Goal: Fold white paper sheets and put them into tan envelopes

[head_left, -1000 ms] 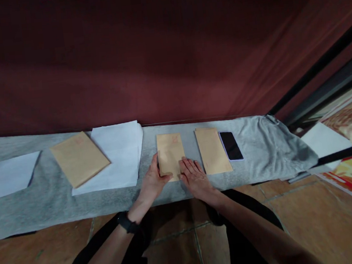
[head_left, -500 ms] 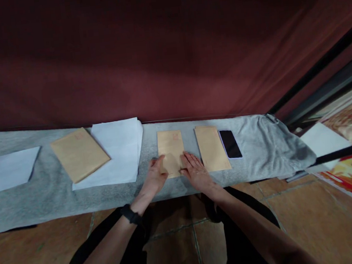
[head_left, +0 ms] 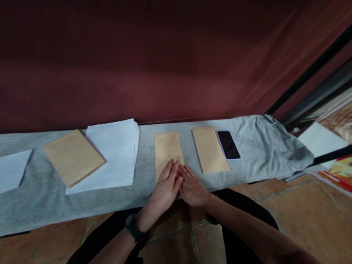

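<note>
A brown paper envelope (head_left: 167,148) with a red stamp mark near its top right lies flat in front of me. My left hand (head_left: 166,187) rests on its lower part, fingers stretched out. My right hand (head_left: 192,185) lies against it from the other side, fingers straight, the fingertips of both hands meeting over the envelope's lower edge. That edge is hidden beneath them. Right of my hands lie more brown envelopes (head_left: 209,149), slightly overlapping. A phone (head_left: 228,144) with a dark screen touches or nearly touches their right side.
A grey cloth (head_left: 261,156) covers the narrow bench. On the left, a thick stack of brown envelopes (head_left: 73,156) partly covers white paper sheets (head_left: 114,151); another white sheet (head_left: 2,173) lies farther left. A dark red panel (head_left: 170,86) rises behind. Black bars (head_left: 349,149) stand at the right.
My hands have left the envelope's two sides and come together over its lower end. The envelope still lies flat in about the same place.
</note>
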Available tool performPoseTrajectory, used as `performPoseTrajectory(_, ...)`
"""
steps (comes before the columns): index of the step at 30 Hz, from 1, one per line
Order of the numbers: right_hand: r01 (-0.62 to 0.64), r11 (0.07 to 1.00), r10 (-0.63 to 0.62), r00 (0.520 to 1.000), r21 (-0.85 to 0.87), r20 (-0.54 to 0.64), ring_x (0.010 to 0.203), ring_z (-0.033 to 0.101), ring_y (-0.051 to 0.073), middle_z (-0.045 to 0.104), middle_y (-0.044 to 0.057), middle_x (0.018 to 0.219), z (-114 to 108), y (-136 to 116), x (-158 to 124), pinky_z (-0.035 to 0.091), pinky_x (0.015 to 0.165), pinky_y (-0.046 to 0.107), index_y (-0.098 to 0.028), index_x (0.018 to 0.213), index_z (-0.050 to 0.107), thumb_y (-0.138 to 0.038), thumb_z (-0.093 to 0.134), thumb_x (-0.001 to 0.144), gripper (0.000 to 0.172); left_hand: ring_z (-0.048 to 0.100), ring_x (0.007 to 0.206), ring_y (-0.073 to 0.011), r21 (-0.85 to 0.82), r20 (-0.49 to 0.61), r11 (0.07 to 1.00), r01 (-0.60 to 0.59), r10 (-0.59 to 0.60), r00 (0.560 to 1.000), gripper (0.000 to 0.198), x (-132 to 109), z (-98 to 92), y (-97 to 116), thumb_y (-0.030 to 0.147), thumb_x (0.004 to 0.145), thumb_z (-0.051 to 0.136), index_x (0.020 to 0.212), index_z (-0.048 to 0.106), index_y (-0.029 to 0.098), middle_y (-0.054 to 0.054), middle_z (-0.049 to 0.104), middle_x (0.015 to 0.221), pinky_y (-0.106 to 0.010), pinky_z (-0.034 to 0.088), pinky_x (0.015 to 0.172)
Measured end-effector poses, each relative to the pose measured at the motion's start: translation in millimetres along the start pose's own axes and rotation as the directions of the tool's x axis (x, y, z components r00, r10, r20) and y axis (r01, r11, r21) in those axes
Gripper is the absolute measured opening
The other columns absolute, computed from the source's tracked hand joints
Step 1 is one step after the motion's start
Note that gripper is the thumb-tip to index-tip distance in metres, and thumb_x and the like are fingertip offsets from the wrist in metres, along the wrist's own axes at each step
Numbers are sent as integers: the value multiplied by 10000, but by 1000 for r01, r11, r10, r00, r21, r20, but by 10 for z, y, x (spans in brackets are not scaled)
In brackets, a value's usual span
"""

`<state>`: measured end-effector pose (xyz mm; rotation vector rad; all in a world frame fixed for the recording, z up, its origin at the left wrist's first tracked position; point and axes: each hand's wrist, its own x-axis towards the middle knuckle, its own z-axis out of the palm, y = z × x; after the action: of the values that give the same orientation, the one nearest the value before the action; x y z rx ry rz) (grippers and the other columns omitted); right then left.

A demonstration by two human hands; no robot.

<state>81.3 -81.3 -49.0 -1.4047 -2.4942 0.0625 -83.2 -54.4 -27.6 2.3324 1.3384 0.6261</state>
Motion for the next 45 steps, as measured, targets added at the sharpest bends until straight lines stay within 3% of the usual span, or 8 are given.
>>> performPoseTrajectory(5,-19,998,21,999,-62,39,1565,236,277,283,141,1675,-73,127,94,221,1291,478,-104,1596,327,-288,447,1034,604,276,1555,-263,147,-3,987,-71,72,997,703,-115,196,70,512,1059,292,1640,145,143,-174,302,1669,-491,301,1250)
performPoseTrajectory(11,-200,979,201,979,-50,20,1556,270,237,300,123,1670,-28,156,247,225,1289,442,-88,1595,324,-257,320,1062,560,291,1549,-265,259,15,966,-19,16,1000,723,-17,210,-67,546,1048,257,1611,262,93,-169,367,1640,-475,278,1263)
performPoseTrajectory(18,-297,955,296,955,-9,-30,1544,300,264,306,140,1663,47,104,326,236,1277,475,-75,1592,325,-246,345,1050,569,218,1574,-221,346,80,936,70,-104,991,616,334,166,-135,434,1061,209,1594,336,152,-85,338,1667,-454,198,1289)
performPoseTrajectory(29,-331,944,326,938,-22,-116,1478,427,271,484,169,1564,176,135,357,287,1260,456,-60,1506,482,-363,430,1052,549,220,1575,-238,288,85,957,27,-54,995,615,1292,194,-329,449,1034,265,1577,382,186,-109,369,1648,-522,176,1273)
performPoseTrajectory(33,-315,949,310,933,4,-185,1449,465,278,489,151,1563,184,137,362,325,1236,453,-70,1509,478,-373,440,1048,552,245,1566,-245,272,86,961,48,-74,993,599,1449,215,-414,445,1042,253,1549,426,176,-112,377,1646,-518,169,1272)
performPoseTrajectory(39,-353,935,352,927,12,-130,1485,414,253,424,128,1610,138,103,360,294,1255,442,-86,1533,447,-383,420,1062,556,347,1521,-268,183,61,983,-14,3,998,568,1332,221,-505,430,1053,263,1503,475,156,-116,442,1609,-514,242,1247)
performPoseTrajectory(43,-354,935,354,934,-1,-44,1495,399,258,427,152,1603,105,100,364,285,1260,450,-73,1533,443,-358,407,1067,547,381,1506,-259,183,115,983,-18,-3,993,570,999,191,-491,459,1044,305,1507,481,177,-116,469,1590,-497,288,1238)
performPoseTrajectory(45,-332,943,332,943,4,-35,1505,382,259,394,150,1621,92,110,363,295,1256,462,-86,1552,413,-337,390,1071,543,326,1535,-230,195,173,980,-41,7,985,580,765,177,-470,450,1055,262,1545,430,188,-117,427,1616,-476,271,1248)
